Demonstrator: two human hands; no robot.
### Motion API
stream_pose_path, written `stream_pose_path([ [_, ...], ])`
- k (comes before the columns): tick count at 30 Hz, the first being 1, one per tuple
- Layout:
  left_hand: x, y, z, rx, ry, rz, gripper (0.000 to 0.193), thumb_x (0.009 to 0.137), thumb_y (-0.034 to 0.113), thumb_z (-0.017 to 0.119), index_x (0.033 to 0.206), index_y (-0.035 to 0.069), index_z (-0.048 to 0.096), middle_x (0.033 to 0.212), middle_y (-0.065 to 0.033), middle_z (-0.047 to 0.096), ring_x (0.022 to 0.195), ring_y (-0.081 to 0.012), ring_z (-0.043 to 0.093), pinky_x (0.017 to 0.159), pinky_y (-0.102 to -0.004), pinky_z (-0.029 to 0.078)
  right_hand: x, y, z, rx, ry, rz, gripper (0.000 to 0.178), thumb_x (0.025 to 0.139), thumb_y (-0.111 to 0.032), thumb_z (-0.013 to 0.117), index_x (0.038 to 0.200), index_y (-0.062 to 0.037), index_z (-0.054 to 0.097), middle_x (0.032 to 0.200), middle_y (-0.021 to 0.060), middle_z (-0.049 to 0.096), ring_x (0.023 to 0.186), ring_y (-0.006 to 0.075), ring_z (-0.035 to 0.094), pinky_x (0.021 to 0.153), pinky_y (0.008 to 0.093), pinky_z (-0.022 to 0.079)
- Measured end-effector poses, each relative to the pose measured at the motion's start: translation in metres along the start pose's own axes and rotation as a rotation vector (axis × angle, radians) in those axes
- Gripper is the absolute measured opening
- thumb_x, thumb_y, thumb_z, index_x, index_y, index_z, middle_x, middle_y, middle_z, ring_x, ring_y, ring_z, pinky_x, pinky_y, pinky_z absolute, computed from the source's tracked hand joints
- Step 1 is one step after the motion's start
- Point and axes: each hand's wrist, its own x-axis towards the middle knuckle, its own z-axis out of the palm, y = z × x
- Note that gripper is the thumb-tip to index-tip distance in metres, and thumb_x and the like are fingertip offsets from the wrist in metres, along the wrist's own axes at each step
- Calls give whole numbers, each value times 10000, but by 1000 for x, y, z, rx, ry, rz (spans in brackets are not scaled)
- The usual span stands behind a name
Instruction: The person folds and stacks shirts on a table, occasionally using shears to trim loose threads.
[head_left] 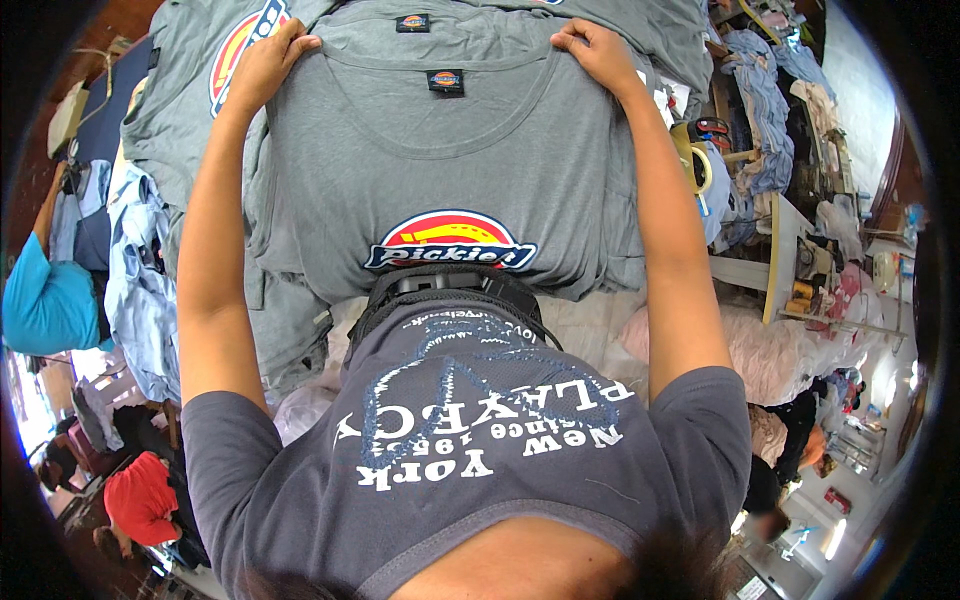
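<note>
At 11 and 1 o'clock, my left hand (272, 62) and right hand (600, 58) pinch the grey scoop-neck T-shirt (450, 182) by its shoulders; even tension should flatten it.

A shirt (450, 180) lies before the person (520, 490), over other shirts (165, 130) reaching beyond it and leftward. The left hand (272, 62) is at its left shoulder, the right hand (600, 54) at its right. Past the right forearm (668, 200) sits, probably, a tape roll (708, 170); heaped garments (768, 115) lie farther right.
</note>
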Motion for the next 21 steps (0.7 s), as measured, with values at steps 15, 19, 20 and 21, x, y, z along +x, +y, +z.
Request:
stream_pose_path([
  [15, -13, -8, 52, 117, 62, -57, 367, 849, 450, 408, 872, 86, 455, 647, -162, 571, 627, -366, 558, 519, -438, 405, 6, -18, 16, -242, -72, 162, 292, 798, -304, 544, 907, -33, 561, 867, 140, 604, 784, 271, 577, 683, 368, 449],
  [19, -13, -1, 42, 235, 26, -55, 375, 849, 452, 406, 869, 81, 457, 667, -171, 570, 641, -379, 552, 531, -449, 411, 5, 3, 30, -307, 66, -5, 428, 735, -548, 519, 801, -125, 498, 687, 45, 602, 601, 260, 576, 505, 359, 405],
  [20, -10, 12, 35, 300, -41, -129, 298, 842, 389, 452, 874, 96, 488, 807, -140, 587, 754, -334, 566, 593, -426, 428, 4, 7, 31, -311, 54, 11, 434, 730, -553, 522, 803, -125, 502, 699, 49, 606, 618, 262, 578, 516, 359, 409],
  [21, -12, 27, 34, 376, 84, -78, 256, 829, 349, 474, 891, 102, 501, 859, -126, 577, 805, -313, 554, 628, -420, 423, 4, 8, 31, -314, 43, 29, 440, 725, -558, 524, 805, -125, 507, 711, 52, 610, 636, 264, 581, 527, 359, 412],
])
